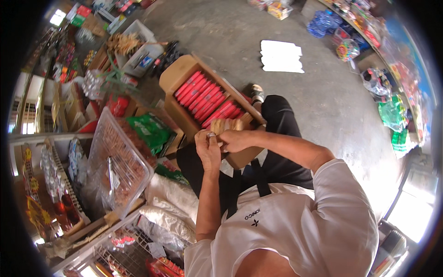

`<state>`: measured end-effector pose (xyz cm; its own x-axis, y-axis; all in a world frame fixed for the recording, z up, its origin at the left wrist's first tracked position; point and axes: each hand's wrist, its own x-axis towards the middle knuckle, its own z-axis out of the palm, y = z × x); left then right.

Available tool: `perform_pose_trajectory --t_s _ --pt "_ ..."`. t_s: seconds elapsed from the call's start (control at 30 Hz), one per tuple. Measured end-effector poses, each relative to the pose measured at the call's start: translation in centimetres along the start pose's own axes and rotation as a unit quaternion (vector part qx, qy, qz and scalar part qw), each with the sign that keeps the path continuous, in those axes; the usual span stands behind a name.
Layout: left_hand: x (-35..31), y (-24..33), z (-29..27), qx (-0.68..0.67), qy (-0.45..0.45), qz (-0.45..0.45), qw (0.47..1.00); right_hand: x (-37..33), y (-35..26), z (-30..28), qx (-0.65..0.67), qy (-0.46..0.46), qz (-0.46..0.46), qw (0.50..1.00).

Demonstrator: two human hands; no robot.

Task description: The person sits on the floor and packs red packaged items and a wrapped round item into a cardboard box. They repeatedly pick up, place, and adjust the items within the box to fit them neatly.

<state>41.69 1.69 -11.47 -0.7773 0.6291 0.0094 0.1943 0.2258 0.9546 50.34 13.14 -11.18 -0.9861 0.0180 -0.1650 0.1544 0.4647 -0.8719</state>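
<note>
My left hand (pixel 208 148) and my right hand (pixel 234 140) are close together above my lap, fingers bent inward. A tan, wrapped-looking bundle (pixel 227 124) shows just beyond the fingers, and both hands seem closed on it. Its kind is hard to make out, and its near part is hidden by my fingers. A ring is on a finger of my left hand. Right past the hands stands an open cardboard box (pixel 176 73), holding rows of flat red packets (pixel 203 99); its flaps are folded outward.
A clear plastic bin (pixel 146 171) with a metallic pen-like stick stands at my left, beside a green bag (pixel 148 131). White sacks (pixel 170 203) lie near my left elbow. White sheets (pixel 281 56) lie on the concrete floor. Shelves with bagged goods (pixel 391 113) line the right.
</note>
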Motion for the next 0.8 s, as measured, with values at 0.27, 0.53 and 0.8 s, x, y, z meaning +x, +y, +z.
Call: perform_pose_trajectory --t_s 0.27,0.53,0.8 --pt "0.4 -0.7 -0.3 -0.225 -0.206 -0.138 0.942 -2.3 1.0 -3.1 0.188 0.098 0.058 0.975" --pt "1.3 -2.4 3.2 -0.169 -0.302 -0.103 0.932 -2.9 2.9 -2.9 0.267 0.104 0.061 0.956" --pt "1.1 -6.6 4.2 -0.112 -0.208 -0.087 0.968 -3.6 3.0 -1.3 -0.226 0.177 0.045 0.957"
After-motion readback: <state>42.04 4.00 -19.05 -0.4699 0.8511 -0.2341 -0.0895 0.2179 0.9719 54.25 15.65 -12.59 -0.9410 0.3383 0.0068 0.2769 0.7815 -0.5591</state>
